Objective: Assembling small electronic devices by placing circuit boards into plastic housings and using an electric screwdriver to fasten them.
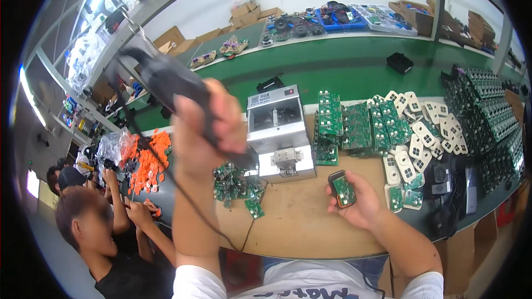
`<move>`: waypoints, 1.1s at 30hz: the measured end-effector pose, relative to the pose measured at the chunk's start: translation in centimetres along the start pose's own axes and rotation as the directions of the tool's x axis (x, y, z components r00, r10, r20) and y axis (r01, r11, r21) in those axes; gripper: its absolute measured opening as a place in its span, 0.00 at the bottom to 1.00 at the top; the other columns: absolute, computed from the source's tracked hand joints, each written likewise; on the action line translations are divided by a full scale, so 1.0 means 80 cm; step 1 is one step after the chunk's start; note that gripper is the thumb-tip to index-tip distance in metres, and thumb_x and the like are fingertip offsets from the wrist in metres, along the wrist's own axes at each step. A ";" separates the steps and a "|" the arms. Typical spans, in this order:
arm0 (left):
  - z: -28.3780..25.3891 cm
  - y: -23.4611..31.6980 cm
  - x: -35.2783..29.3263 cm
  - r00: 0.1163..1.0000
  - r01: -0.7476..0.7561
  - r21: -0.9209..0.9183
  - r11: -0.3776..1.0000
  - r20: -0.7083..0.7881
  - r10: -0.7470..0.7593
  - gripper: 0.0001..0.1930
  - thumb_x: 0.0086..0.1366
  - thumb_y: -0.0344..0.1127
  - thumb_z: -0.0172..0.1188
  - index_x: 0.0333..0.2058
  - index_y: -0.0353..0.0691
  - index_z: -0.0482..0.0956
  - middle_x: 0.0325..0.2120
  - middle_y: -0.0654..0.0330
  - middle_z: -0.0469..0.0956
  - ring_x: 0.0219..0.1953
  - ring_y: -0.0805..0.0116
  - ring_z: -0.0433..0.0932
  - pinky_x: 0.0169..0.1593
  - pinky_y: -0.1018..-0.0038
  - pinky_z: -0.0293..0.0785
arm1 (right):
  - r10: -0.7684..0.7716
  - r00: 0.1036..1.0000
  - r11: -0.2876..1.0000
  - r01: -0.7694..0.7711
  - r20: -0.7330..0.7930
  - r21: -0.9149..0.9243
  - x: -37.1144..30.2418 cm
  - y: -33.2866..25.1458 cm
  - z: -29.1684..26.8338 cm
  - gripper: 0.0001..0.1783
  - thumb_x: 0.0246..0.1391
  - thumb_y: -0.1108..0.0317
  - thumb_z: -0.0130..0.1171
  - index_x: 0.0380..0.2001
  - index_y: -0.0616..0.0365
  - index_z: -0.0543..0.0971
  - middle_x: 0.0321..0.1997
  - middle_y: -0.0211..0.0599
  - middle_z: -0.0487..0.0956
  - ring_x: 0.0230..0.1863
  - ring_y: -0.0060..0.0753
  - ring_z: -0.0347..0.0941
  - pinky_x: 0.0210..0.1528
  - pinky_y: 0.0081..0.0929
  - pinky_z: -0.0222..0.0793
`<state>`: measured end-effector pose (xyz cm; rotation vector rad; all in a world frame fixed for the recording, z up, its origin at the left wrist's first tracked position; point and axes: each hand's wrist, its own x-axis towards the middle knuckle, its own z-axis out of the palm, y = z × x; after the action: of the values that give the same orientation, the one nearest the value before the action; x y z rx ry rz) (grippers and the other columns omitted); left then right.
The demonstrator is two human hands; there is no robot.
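My left hand [208, 130] is raised and wrapped round a black electric screwdriver [180, 91], blurred by motion; its cord runs down past my forearm. The tool's lower end points toward the silver metal box machine [285, 163]. In my right hand [360, 202], above the tan work board, is a small black casing [333, 179] with orange at its edge and a green circuit board [344, 191] seated in it. Left of the machine's base lies a pile of small green circuit boards [233, 182]. Panels of green boards [360, 124] stand to the machine's right.
Cream-coloured covers [407, 166] are heaped right of the board panels, with stacked dark green panels [487, 116] beyond. Orange parts [149, 158] lie at the left, near co-workers [83, 227]. A black speaker-like box [440, 177] and cables sit at the right edge.
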<state>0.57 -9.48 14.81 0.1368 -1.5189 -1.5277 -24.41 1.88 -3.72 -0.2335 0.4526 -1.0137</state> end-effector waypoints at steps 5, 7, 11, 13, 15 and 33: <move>0.031 -0.074 -0.021 0.908 0.159 0.466 0.870 -0.415 0.056 0.32 0.61 0.66 0.55 0.35 0.36 0.70 0.19 0.59 0.73 0.18 0.67 0.75 0.25 0.68 0.78 | 0.019 0.998 1.000 -0.020 -0.065 -0.021 0.011 0.012 0.011 0.30 0.66 0.39 0.38 0.44 0.55 0.74 0.39 0.38 0.77 0.31 0.38 0.77 0.35 0.40 0.73; 0.026 -0.075 -0.027 0.875 0.200 0.386 0.900 -0.485 0.013 0.38 0.58 0.74 0.50 0.35 0.35 0.70 0.16 0.60 0.72 0.17 0.67 0.75 0.24 0.68 0.78 | 0.014 0.993 0.996 -0.025 -0.120 -0.089 0.012 0.012 0.023 0.31 0.66 0.37 0.36 0.44 0.54 0.74 0.37 0.37 0.77 0.28 0.36 0.75 0.34 0.39 0.73; 0.058 -0.060 -0.067 0.958 -0.029 0.050 0.998 -0.285 0.042 0.40 0.53 0.79 0.50 0.33 0.39 0.70 0.15 0.62 0.72 0.14 0.67 0.72 0.21 0.67 0.73 | 0.110 0.991 0.972 -0.124 -0.079 -0.198 0.003 0.017 0.016 0.33 0.63 0.32 0.35 0.44 0.52 0.71 0.28 0.30 0.76 0.25 0.27 0.74 0.28 0.30 0.72; 0.070 -0.050 -0.071 0.972 -0.139 0.041 0.989 -0.186 0.144 0.39 0.53 0.78 0.52 0.33 0.39 0.70 0.15 0.62 0.72 0.15 0.65 0.72 0.21 0.66 0.73 | 0.135 0.982 0.965 -0.160 -0.130 -0.208 0.011 0.020 0.020 0.36 0.62 0.29 0.33 0.44 0.51 0.71 0.24 0.30 0.74 0.20 0.25 0.69 0.22 0.25 0.65; 0.090 -0.043 -0.081 0.965 -0.150 0.063 0.987 -0.210 0.160 0.40 0.52 0.78 0.55 0.36 0.38 0.71 0.16 0.60 0.73 0.15 0.63 0.73 0.22 0.65 0.72 | 0.203 0.972 0.955 -0.224 -0.120 -0.195 0.011 0.025 0.021 0.37 0.61 0.28 0.33 0.43 0.51 0.71 0.23 0.28 0.71 0.19 0.22 0.63 0.20 0.23 0.58; 0.108 -0.092 -0.083 0.943 -0.033 0.028 0.999 -0.330 0.040 0.44 0.42 0.81 0.58 0.32 0.38 0.72 0.16 0.62 0.74 0.14 0.65 0.72 0.21 0.65 0.71 | 0.164 0.975 0.933 -0.203 -0.152 -0.298 0.011 0.038 0.027 0.33 0.64 0.32 0.32 0.44 0.50 0.72 0.24 0.28 0.68 0.21 0.21 0.57 0.22 0.21 0.52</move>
<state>-5.24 -0.46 7.24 0.3585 -1.2625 -1.3793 -20.68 2.65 -3.24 -0.4047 0.7372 -0.7713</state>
